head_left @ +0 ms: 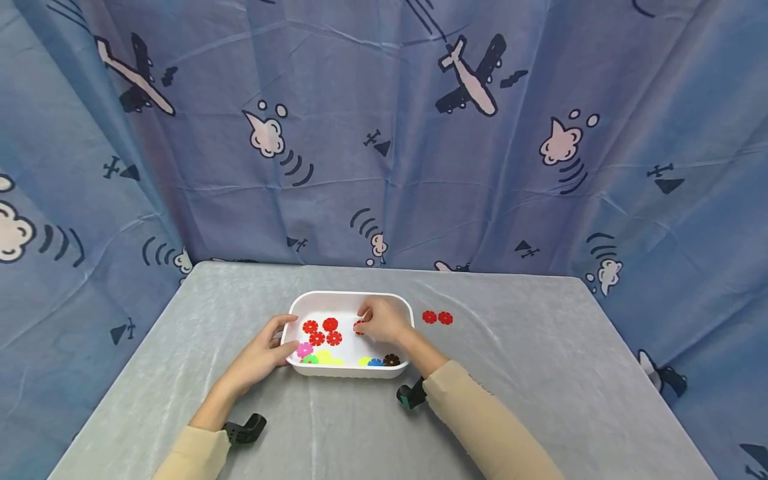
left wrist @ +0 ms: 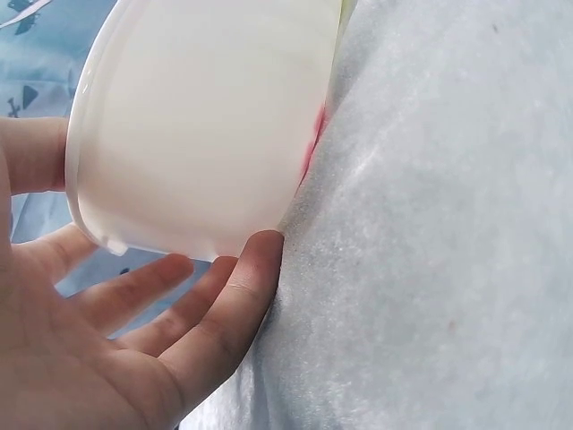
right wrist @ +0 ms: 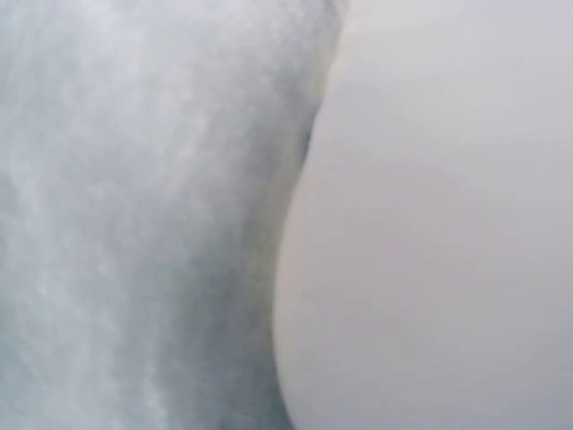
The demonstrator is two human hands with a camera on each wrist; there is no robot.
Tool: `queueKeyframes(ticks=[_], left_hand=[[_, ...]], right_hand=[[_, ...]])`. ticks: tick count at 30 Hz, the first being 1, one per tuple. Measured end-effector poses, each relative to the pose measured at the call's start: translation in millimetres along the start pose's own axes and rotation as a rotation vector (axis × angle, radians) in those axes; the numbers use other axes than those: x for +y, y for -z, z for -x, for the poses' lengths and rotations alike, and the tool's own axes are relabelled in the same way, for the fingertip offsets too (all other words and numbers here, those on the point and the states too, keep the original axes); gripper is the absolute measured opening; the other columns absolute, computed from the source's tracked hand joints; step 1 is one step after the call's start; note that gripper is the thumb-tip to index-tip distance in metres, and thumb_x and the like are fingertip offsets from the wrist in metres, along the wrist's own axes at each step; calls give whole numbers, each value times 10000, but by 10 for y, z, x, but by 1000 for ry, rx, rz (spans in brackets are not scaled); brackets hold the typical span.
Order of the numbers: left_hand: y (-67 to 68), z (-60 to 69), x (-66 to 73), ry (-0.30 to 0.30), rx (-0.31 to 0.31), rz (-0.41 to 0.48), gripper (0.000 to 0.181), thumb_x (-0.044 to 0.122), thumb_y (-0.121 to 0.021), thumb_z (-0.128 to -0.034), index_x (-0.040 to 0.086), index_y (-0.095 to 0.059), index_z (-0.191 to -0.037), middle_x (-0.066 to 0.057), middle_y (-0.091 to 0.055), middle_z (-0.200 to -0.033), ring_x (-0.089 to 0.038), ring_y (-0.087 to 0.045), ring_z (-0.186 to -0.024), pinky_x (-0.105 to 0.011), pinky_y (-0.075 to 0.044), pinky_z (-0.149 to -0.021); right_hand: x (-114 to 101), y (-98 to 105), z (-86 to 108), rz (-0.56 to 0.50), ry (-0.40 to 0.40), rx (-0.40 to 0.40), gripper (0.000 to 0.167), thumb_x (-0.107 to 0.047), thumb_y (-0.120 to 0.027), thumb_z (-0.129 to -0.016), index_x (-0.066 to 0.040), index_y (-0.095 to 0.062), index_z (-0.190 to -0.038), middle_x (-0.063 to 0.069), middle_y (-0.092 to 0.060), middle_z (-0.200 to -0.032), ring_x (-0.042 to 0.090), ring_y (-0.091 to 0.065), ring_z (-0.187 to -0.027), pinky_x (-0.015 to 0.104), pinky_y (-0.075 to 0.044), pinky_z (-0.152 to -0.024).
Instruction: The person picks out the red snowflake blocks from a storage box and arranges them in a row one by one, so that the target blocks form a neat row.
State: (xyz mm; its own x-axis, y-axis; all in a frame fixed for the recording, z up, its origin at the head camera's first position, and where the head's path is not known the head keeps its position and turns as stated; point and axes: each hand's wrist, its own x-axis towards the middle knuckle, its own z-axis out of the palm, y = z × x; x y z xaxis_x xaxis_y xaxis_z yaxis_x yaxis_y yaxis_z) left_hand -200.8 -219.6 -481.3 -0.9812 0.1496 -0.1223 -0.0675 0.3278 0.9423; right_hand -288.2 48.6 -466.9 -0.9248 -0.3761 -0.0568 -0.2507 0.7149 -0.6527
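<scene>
A white plastic tray (head_left: 348, 372) stands on the cloth-covered table. My left hand (head_left: 264, 352) holds its left end, the thumb over the rim and the other fingers along the outside wall; the left wrist view shows the fingers touching the tray wall (left wrist: 206, 134). My right hand (head_left: 383, 321) reaches into the tray's right half and pinches a red notched disc (head_left: 358, 327), partly hidden by the fingers. Several red notched discs (head_left: 330, 325) lie left of it in the tray. The right wrist view shows only a blurred white tray wall (right wrist: 430, 224) and grey cloth.
Along the tray's near side lie a pink disc (head_left: 305, 350), a green disc (head_left: 310, 359), yellow discs (head_left: 324, 357), a blue disc (head_left: 375, 362) and a dark brown disc (head_left: 391, 360). Two red discs (head_left: 437, 318) lie on the table right of the tray. A patterned blue curtain (head_left: 384, 167) hangs behind.
</scene>
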Motion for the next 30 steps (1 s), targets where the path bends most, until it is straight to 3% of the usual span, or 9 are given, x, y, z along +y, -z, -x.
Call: queueKeyframes(ticks=[8, 20, 30], left_hand=[[1, 0, 5, 3, 3, -6, 542, 155, -618, -1018, 127, -392, -1510, -251, -263, -1604, -411, -462, -1357, -362, -561, -839], [1, -3, 13, 3, 5, -10, 540, 143, -609, -1021, 123, -388, -1513, -249, -261, -1606, -408, -466, -1349, -358, -559, -832], [-18, 0, 6, -5, 3, -17, 539, 144, -613, -1020, 122, -390, -1511, -250, -296, -1587, -392, -504, -1311, -339, -558, -811]], right_hand=[[18, -59, -20, 32, 29, -38, 296, -121, -875, -800, -75, -675, -1013, 19, -579, -843, 172, -531, -767, 286, -450, -678], [-8, -107, -5, 45, -5, -69, 180, -100, -842, -833, -88, -678, -906, 13, -579, -810, 172, -538, -755, 283, -456, -675], [-21, -88, 28, 47, -3, -69, 203, -118, -844, -831, -130, -652, -897, 19, -574, -812, 175, -535, -747, 279, -436, -626]])
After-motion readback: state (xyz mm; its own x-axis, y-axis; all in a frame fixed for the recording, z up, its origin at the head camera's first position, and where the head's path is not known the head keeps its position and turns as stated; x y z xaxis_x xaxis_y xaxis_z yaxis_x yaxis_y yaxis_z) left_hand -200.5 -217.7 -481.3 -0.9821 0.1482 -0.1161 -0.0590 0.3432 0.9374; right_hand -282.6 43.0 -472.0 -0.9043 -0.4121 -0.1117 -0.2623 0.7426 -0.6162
